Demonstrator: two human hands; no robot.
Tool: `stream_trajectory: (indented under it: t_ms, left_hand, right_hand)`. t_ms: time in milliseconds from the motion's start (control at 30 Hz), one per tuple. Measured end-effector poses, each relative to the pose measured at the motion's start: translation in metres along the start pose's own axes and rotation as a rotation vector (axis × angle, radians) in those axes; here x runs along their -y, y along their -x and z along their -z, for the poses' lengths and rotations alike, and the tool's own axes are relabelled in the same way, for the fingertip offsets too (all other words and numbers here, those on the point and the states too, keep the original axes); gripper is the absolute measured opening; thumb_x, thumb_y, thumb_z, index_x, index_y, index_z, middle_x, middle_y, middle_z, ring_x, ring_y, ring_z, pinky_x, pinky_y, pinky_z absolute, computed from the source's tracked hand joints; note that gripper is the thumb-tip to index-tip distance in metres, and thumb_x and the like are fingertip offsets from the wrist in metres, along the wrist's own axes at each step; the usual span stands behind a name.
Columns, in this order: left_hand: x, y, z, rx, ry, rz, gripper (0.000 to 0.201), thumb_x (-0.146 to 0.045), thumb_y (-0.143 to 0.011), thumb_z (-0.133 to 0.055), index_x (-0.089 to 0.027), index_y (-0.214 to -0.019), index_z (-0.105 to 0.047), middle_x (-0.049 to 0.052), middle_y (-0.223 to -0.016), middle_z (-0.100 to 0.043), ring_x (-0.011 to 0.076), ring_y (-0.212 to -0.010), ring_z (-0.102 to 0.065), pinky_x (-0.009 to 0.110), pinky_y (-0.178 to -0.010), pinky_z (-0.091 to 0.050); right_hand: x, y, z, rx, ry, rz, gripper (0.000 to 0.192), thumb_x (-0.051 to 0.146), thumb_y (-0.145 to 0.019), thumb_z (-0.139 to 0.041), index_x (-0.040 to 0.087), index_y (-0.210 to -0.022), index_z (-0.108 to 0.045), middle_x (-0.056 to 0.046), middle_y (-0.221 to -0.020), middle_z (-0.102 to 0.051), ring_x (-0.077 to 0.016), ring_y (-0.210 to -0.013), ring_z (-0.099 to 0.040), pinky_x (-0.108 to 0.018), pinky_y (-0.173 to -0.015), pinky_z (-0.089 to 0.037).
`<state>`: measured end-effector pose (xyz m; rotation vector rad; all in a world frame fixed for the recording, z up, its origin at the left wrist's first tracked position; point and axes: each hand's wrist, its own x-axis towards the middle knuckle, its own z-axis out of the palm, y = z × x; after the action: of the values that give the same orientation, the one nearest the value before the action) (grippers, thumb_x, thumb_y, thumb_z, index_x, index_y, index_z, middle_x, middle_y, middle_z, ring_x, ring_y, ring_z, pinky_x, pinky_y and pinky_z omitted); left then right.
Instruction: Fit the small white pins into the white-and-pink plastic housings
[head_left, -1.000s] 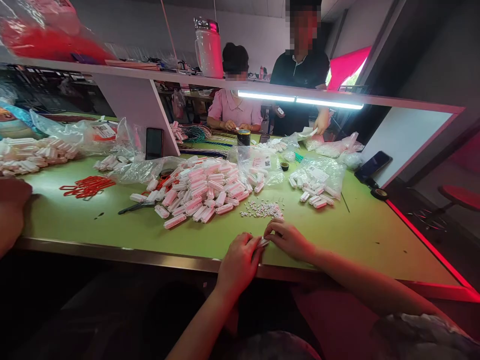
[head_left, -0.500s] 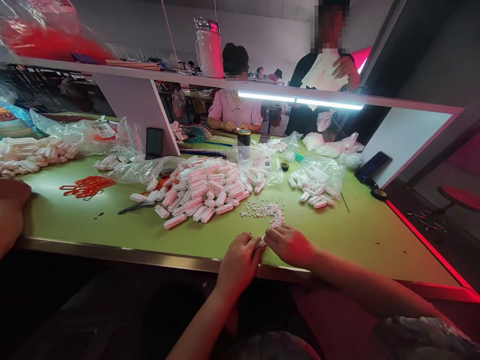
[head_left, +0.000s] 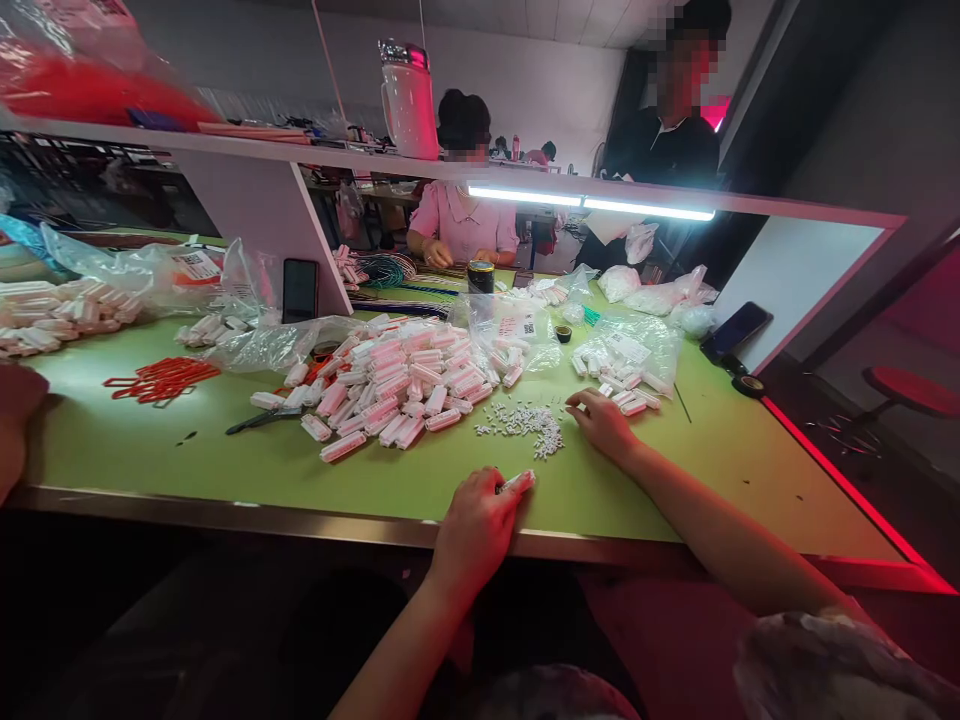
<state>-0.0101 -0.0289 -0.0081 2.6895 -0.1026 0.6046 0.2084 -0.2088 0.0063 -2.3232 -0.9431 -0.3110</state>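
Observation:
My left hand (head_left: 476, 520) is closed around a white plastic connector housing (head_left: 523, 482) at the table's front edge; one end sticks out past the fingers. My right hand (head_left: 604, 428) is away from it, over the table just right of a scatter of tiny white plastic pieces (head_left: 531, 425). Its fingers are stretched out and apart, and I see nothing in them. Beyond the tiny pieces lies a big heap of white connector housings (head_left: 409, 380). More housings (head_left: 619, 375) lie behind my right hand, partly under a clear plastic bag (head_left: 654, 345).
Left of the heap are pliers (head_left: 262, 420) and orange wire loops (head_left: 161, 380). A co-worker's hand (head_left: 19, 415) rests at the left edge. Phones (head_left: 300, 290) lean on the shelf supports. A lit shelf (head_left: 795, 205) crosses above the table, with people beyond it.
My right hand has left the connector housing and moved forward and right, beside the tiny pieces. My left hand stays at the edge with the housing. The standing person's raised papers have dropped lower.

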Motion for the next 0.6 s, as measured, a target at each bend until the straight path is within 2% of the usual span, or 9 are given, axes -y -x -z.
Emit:
stream_trajectory:
  t_ms: [133, 300, 400, 467, 533, 600]
  left_hand:
    - [-0.001, -0.002, 0.001, -0.008, -0.047, -0.02, 0.037, -0.015, -0.096, -0.05, -0.029, -0.126, -0.067, 0.004, -0.084, -0.055, 0.0205, -0.08, -0.054, 0.034, -0.076, -0.049]
    - [0.001, 0.001, -0.003, -0.018, -0.002, 0.011, 0.034, -0.023, -0.1, -0.048, -0.03, -0.129, -0.064, 0.005, -0.088, -0.056, 0.0206, -0.085, -0.057, 0.035, -0.08, -0.051]
    - [0.004, 0.003, -0.008, -0.065, 0.005, 0.073, 0.035, -0.027, -0.099, -0.051, -0.023, -0.133, -0.059, 0.007, -0.097, -0.061, 0.0225, -0.092, -0.06, 0.038, -0.086, -0.052]
    - [0.004, 0.004, -0.011, -0.083, 0.017, 0.111, 0.032, -0.027, -0.098, -0.053, -0.019, -0.129, -0.06, 0.009, -0.103, -0.063, 0.0237, -0.097, -0.06, 0.04, -0.089, -0.052]
    - [0.004, 0.003, -0.011, -0.086, 0.04, 0.136, 0.024, -0.027, -0.097, -0.054, -0.019, -0.118, -0.063, 0.008, -0.104, -0.063, 0.0239, -0.098, -0.061, 0.04, -0.09, -0.052]
    - [0.003, 0.002, -0.01, -0.091, 0.057, 0.144, 0.017, -0.027, -0.097, -0.055, -0.019, -0.11, -0.064, 0.007, -0.101, -0.064, 0.0233, -0.096, -0.061, 0.039, -0.088, -0.052]
  right_hand:
    - [-0.014, -0.008, -0.009, 0.068, 0.018, -0.072, 0.005, 0.015, -0.087, -0.063, 0.018, -0.087, -0.067, -0.007, -0.097, -0.066, -0.0191, -0.087, -0.062, -0.03, -0.08, -0.047]
    - [-0.009, -0.01, -0.012, 0.042, -0.015, -0.079, 0.01, 0.012, -0.086, -0.059, 0.018, -0.079, -0.064, -0.006, -0.09, -0.064, -0.0183, -0.084, -0.062, -0.03, -0.078, -0.047]
    - [0.007, -0.003, -0.007, 0.035, -0.085, -0.044, 0.008, 0.017, -0.088, -0.057, 0.018, -0.082, -0.063, -0.004, -0.088, -0.064, -0.0156, -0.077, -0.062, -0.028, -0.075, -0.048]
    - [0.026, 0.007, -0.003, 0.058, -0.234, 0.002, 0.01, 0.022, -0.091, -0.055, 0.018, -0.087, -0.063, -0.002, -0.084, -0.064, -0.0127, -0.066, -0.061, -0.025, -0.067, -0.048]
    - [0.047, 0.019, 0.001, 0.139, -0.43, 0.04, 0.01, 0.025, -0.092, -0.054, 0.019, -0.09, -0.062, 0.001, -0.075, -0.062, -0.0115, -0.06, -0.06, -0.024, -0.062, -0.047]
    - [0.066, 0.029, 0.005, 0.226, -0.518, 0.057, 0.009, 0.025, -0.093, -0.055, 0.019, -0.09, -0.061, 0.003, -0.069, -0.06, -0.0115, -0.059, -0.06, -0.023, -0.06, -0.047]
